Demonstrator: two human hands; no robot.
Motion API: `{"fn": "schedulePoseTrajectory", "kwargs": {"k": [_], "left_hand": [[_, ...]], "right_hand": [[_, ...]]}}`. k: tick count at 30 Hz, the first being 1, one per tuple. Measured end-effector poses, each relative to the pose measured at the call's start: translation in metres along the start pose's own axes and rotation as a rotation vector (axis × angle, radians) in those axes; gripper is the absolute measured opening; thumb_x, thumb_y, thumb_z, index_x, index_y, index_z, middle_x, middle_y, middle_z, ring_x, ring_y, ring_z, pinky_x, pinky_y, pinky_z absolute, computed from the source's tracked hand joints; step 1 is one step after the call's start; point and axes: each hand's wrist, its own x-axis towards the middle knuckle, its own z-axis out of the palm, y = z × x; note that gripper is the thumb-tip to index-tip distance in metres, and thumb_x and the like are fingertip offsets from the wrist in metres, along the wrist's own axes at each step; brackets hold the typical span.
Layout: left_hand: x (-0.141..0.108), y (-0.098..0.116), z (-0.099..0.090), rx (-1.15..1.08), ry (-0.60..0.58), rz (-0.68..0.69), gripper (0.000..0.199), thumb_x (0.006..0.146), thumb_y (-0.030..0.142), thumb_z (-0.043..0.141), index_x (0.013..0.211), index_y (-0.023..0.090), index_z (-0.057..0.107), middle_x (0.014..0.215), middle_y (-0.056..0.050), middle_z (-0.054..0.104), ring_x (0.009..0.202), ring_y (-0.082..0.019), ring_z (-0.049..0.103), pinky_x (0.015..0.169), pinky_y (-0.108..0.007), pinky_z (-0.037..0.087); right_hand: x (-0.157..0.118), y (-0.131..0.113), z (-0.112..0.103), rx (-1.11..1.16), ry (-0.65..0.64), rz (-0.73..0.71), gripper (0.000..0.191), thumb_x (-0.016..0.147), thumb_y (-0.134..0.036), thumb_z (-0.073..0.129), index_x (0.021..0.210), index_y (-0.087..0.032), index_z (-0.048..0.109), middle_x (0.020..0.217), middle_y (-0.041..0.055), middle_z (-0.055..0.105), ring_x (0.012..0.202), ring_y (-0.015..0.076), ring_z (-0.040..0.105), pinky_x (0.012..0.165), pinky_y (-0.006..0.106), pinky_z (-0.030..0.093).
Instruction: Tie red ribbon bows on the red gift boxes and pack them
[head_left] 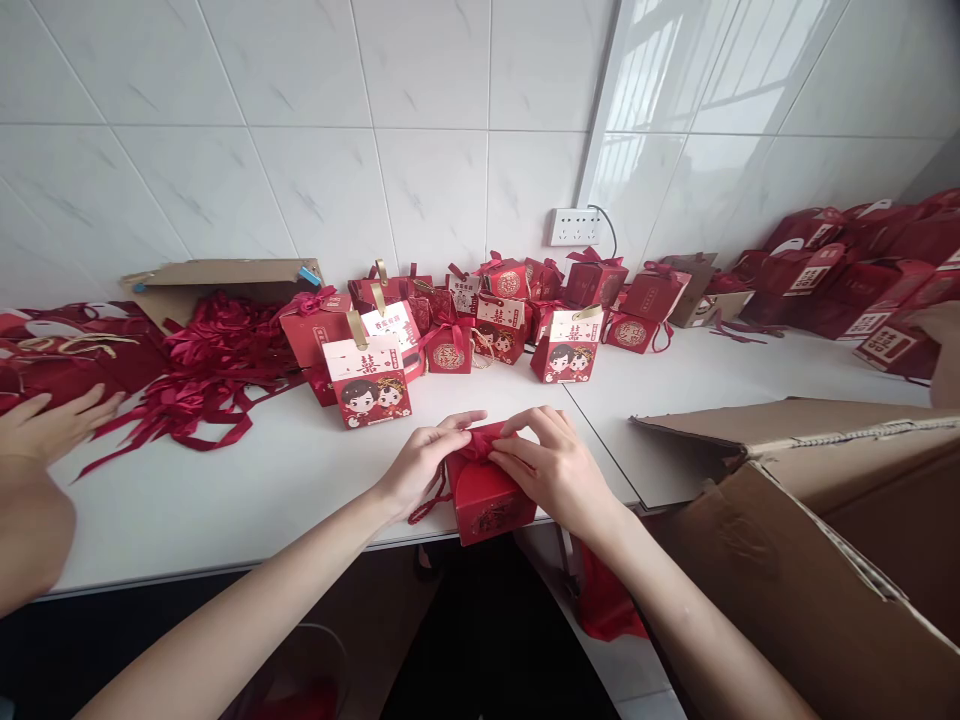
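A red gift box [491, 500] rests at the front edge of the white table [300, 500], directly before me. On its top is a dark red ribbon [480, 442]. My left hand [429, 455] pinches the ribbon from the left, fingers closed. From the right, my right hand [547, 460] has its fingertips closed on the same ribbon. A twisted red cord [431, 505] hangs at the box's left side. Part of the ribbon is hidden by my fingers.
Behind stand several red and white boxes with cartoon couples [371, 385]. Loose ribbons [202, 370] spill from a carton [225, 270] at left. Another person's hand [56, 425] is at far left. An open cardboard box [750, 520] is at right, with stacked red boxes [847, 270] beyond.
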Motion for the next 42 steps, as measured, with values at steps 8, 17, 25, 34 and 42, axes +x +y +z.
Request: {"fn": "schedulePoseTrajectory", "kwargs": {"k": [8,17,25,34,42], "left_hand": [[-0.0006,-0.0018,-0.0046,0.151,0.0,0.061,0.022,0.078,0.035,0.055,0.081,0.023,0.073,0.143,0.003,0.045,0.138,-0.027,0.03,0.113,-0.04,0.027],[-0.0013,-0.002,-0.003,0.137,-0.012,0.051,0.021,0.078,0.034,0.055,0.073,0.023,0.072,0.146,0.005,0.041,0.139,-0.028,0.026,0.114,-0.042,0.024],[-0.0009,-0.0008,-0.0056,0.22,-0.01,0.065,0.022,0.078,0.036,0.054,0.085,0.025,0.072,0.145,0.005,0.042,0.138,-0.028,0.029,0.114,-0.043,0.024],[0.0001,-0.0023,-0.0054,0.163,-0.004,0.053,0.022,0.078,0.034,0.055,0.069,0.024,0.072,0.142,0.004,0.047,0.137,-0.028,0.031,0.115,-0.042,0.023],[-0.0013,-0.0027,-0.0036,0.141,-0.016,0.049,0.026,0.08,0.032,0.053,0.063,0.024,0.071,0.141,0.005,0.047,0.135,-0.026,0.034,0.112,-0.039,0.028]], "right_hand": [[0.0023,0.0016,-0.0023,0.005,-0.083,-0.047,0.017,0.091,-0.023,0.054,0.086,-0.019,0.069,0.089,0.0069,0.063,0.08,0.0168,0.055,0.072,0.034,0.042],[0.0051,-0.0004,-0.0032,-0.097,0.003,-0.093,0.016,0.092,-0.021,0.053,0.081,-0.016,0.065,0.082,0.0051,0.063,0.071,0.0147,0.052,0.07,0.032,0.038],[0.0035,0.0016,-0.0039,-0.103,-0.053,-0.137,0.019,0.09,-0.01,0.05,0.078,-0.018,0.062,0.08,0.0022,0.061,0.069,0.013,0.05,0.071,0.031,0.036],[0.0043,0.0022,-0.0054,-0.087,-0.047,-0.09,0.015,0.093,-0.016,0.049,0.083,-0.017,0.06,0.085,0.004,0.065,0.071,0.014,0.052,0.071,0.031,0.035],[0.003,0.0047,-0.0083,-0.111,-0.016,-0.105,0.011,0.092,-0.014,0.05,0.086,-0.017,0.059,0.087,0.0044,0.065,0.072,0.0143,0.051,0.071,0.031,0.035]]}}
